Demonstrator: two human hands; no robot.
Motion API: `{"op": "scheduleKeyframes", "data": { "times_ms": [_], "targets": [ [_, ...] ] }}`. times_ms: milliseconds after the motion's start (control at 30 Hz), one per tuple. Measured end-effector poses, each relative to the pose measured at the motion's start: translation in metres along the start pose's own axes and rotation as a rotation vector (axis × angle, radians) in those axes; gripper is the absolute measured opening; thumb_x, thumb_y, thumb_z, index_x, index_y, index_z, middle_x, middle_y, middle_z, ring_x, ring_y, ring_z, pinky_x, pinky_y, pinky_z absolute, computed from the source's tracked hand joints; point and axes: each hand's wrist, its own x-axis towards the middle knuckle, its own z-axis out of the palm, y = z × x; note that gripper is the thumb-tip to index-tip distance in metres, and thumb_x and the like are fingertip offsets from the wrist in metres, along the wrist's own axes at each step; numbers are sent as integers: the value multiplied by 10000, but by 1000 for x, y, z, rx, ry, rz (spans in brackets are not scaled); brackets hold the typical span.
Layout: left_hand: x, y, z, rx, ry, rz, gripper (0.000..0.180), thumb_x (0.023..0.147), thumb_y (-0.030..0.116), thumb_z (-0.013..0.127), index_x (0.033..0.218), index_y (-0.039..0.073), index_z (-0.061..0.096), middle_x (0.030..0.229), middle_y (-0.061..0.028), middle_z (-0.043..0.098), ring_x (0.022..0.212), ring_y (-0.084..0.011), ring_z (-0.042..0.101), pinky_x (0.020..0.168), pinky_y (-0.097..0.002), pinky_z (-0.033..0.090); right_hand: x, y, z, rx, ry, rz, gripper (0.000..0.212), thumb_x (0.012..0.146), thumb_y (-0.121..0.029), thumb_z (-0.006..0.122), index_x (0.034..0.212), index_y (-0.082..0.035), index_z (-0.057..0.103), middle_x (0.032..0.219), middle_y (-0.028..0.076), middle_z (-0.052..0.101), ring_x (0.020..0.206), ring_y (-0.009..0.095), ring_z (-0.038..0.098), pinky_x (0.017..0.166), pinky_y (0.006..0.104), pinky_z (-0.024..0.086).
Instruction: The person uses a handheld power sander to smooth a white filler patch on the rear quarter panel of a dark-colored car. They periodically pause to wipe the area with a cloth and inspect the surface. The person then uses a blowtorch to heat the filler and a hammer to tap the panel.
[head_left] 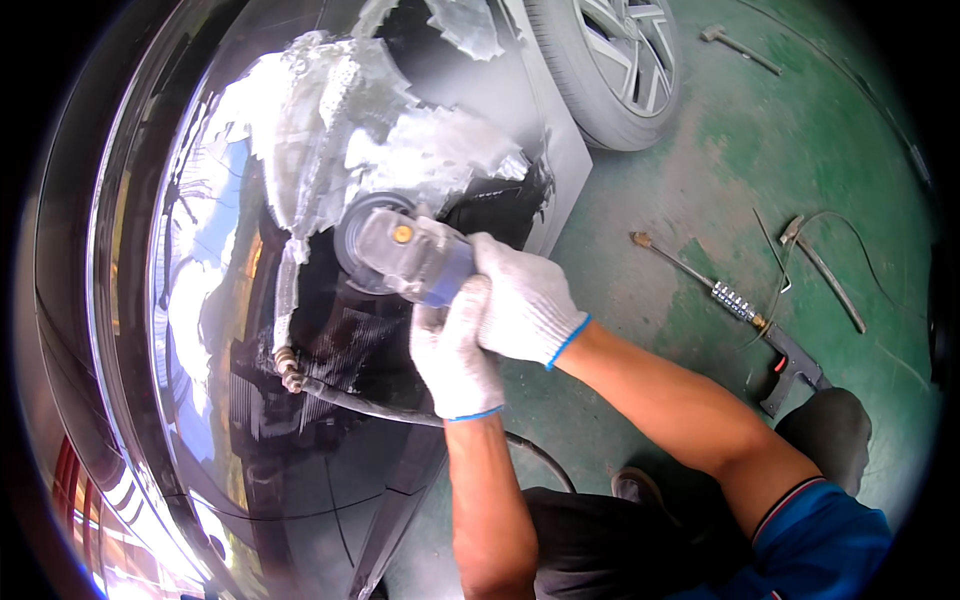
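Note:
Both my hands wear white knit gloves with blue cuffs and are closed round an angle grinder (400, 250) with a grey head and a blue body. My right hand (525, 297) wraps the rear of the body. Just below it, my left hand (455, 355) grips the underside, its thumb pointing up along the tool. The round disc lies against or just above the dark car panel (350, 470); the exact contact is hidden. Around the disc, large patches of bare, scratched metal (310, 130) shine where paint is gone.
A dark hose (370, 407) with a metal coupling (288, 370) crosses the panel below my left hand. A car wheel (610, 70) stands beyond the panel. On the green floor lie a spray gun with a long lance (790, 365), a hammer (740, 50) and another hammer-like tool (825, 270).

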Motion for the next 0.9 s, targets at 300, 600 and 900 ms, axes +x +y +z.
{"op": "scheduleKeyframes", "data": {
  "times_ms": [300,600,900],
  "targets": [
    [-5,-65,3,92,40,-246,418,877,72,819,1247,-61,677,1182,-113,720,1065,-180,675,1003,-328,512,-34,55,-3,-71,-107,319,323,834,-223,677,1067,-30,563,929,229,727,906,447,712,783,529,556],
    [-10,-39,34,496,176,-120,395,871,201,828,1110,-72,674,992,-73,686,897,-121,611,832,-256,492,-25,103,36,337,-37,130,346,891,-234,664,1125,7,581,977,283,709,976,472,691,856,521,550],
    [-11,-27,48,609,96,-27,318,937,231,764,1112,-16,669,822,49,510,757,-54,413,677,-234,394,-7,75,-4,633,-128,273,448,816,-161,798,1200,1,633,1049,124,750,960,164,691,904,350,558]
  ]
}}
